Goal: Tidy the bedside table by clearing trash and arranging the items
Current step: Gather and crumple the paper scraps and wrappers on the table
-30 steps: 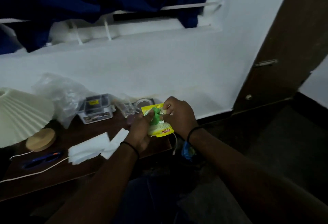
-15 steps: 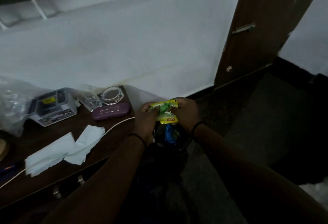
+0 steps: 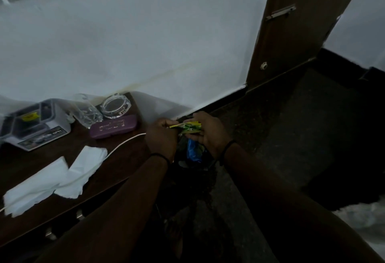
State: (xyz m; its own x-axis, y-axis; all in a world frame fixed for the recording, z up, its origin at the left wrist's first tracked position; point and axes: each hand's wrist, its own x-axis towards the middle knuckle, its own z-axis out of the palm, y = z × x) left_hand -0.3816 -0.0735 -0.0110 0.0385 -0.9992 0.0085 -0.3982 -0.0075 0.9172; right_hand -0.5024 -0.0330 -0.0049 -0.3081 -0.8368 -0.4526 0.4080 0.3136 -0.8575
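I see both hands pinching the crumpled yellow-green wrapper [image 3: 186, 127], left hand [image 3: 161, 137] on its left end, right hand [image 3: 210, 132] on its right; it hangs off the bedside table [image 3: 116, 158], directly above the dark bin [image 3: 193, 158], I judge

Dim room: white wall [image 3: 145, 33], brown door [image 3: 291, 33], seemingly dark speckled floor [image 3: 302, 127].

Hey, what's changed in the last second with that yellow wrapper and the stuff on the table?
Both hands, left hand and right hand, carried the yellow-green wrapper off the bedside table to its right, above a dark bin with something blue inside, crumpling it smaller. The tissues, purple case and glass ashtray stayed put.
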